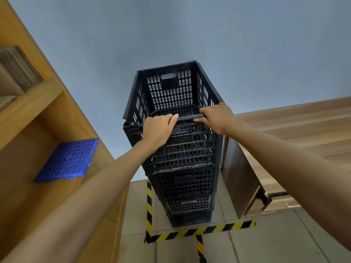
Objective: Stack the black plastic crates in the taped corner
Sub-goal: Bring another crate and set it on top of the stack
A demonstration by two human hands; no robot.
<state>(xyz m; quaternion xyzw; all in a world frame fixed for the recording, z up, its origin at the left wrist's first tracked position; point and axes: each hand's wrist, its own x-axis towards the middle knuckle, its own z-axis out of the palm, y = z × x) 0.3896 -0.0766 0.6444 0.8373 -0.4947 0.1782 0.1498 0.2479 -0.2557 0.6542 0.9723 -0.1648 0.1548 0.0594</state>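
A tall stack of black plastic crates stands against the grey wall, inside the corner marked with yellow-and-black tape on the floor. The top crate is open and empty, and I look into it from above. My left hand grips its near rim on the left. My right hand grips the same rim on the right. Both arms reach forward from the bottom corners of the view.
A wooden shelf unit rises on the left, holding a blue perforated plastic panel and flat cardboard. A wood-topped cabinet stands right of the stack. The floor is pale tile.
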